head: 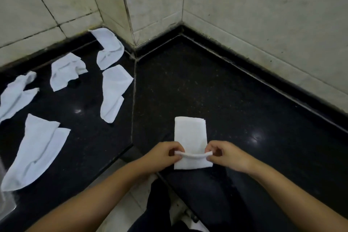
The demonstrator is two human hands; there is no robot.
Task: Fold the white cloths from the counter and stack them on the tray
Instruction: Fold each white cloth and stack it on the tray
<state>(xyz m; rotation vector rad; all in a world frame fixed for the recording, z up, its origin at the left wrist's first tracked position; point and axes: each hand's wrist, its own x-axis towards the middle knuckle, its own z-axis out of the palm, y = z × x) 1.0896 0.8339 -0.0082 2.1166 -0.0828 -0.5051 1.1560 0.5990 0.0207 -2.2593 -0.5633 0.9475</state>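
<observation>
Step in hand: folding one cloth (190, 133), which lies as a narrow strip on the dark surface (235, 90), near the front edge, right of the seam.
Left hand (163, 153): pinches the near left corner of the cloth's lifted edge between thumb and fingers.
Right hand (223, 153): pinches the near right corner the same way; the edge sags a little between the two hands.
Cloth's far end: flat on the surface, square at its corners.
Waiting pile: five loose cloths (111, 49) lie crumpled on the left part of the surface, well apart from the one in hand.
Tray: not clearly in view; something pale shows at the near left edge, but I cannot tell what it is.
Next move, as I judge: carry the near edge to the far end, corners matched, then press flat.
Progress: early, most cloths unfolded.
</observation>
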